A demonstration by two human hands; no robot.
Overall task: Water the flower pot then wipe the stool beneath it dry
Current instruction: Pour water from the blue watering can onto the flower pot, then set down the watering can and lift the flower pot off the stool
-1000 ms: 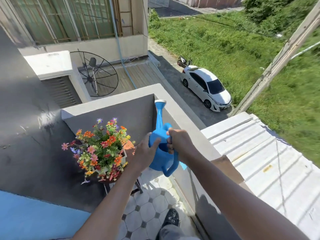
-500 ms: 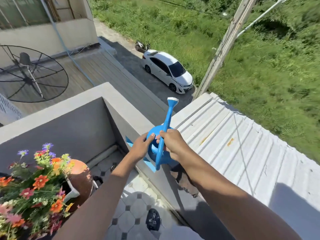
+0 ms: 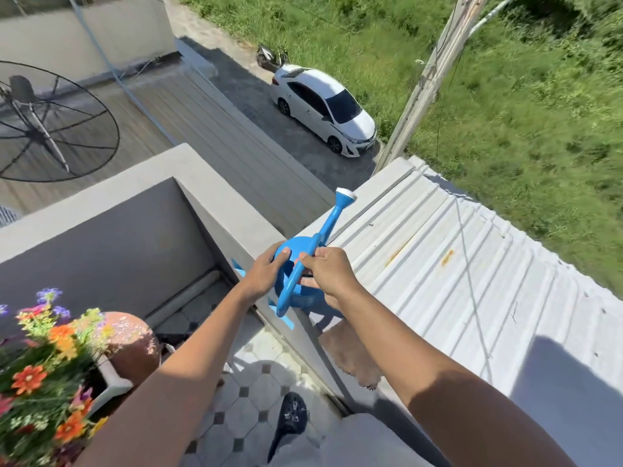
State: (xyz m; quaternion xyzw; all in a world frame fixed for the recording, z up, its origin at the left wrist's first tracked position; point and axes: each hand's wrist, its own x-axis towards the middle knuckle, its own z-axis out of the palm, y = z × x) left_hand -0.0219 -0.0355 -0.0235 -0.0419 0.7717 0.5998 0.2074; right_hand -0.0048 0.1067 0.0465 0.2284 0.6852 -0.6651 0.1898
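Note:
A blue watering can [image 3: 303, 261] rests on or just above the grey balcony parapet [image 3: 236, 217], its spout aimed up and to the right over the metal roof. My left hand [image 3: 266, 274] cups the can's left side. My right hand [image 3: 328, 274] grips the can's handle and right side. The flower pot [image 3: 111, 382], white and full of orange, pink and purple flowers [image 3: 43, 365], sits at the lower left, away from the can. A round terracotta surface [image 3: 133, 342] shows behind the pot. I cannot see the stool under the pot.
A brown cloth [image 3: 350, 352] lies on the parapet below the can. The balcony floor [image 3: 249, 392] has white octagonal tiles, with my dark shoe [image 3: 290, 419] on it. Beyond the wall are a corrugated white roof [image 3: 455, 281], a white car [image 3: 327, 109], a pole and a satellite dish.
The can has swung from beside the flowers to the right, over the parapet, with its spout now pointing right. My view has turned right, so the flowers sit at the left edge.

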